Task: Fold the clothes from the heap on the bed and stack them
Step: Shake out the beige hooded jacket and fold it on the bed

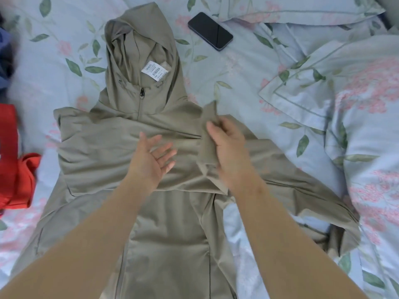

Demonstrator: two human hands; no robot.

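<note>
An olive-green hooded jacket point(164, 229) lies front up on the bed, hood toward the far side, zip closed, with a white label point(154, 70) showing inside the hood. One sleeve is folded across the chest. My right hand point(226, 143) grips that sleeve's cuff end point(209, 117) and holds it raised above the chest. My left hand point(155, 156) hovers palm up over the folded sleeve, fingers spread, holding nothing. The other sleeve spreads out to the right.
A black phone point(210, 31) lies on the floral sheet point(248, 78) beyond the hood. Red clothes point(15, 169) and a dark blue garment point(5, 59) sit at the left edge. Pillows and a rumpled duvet point(356, 104) fill the right side.
</note>
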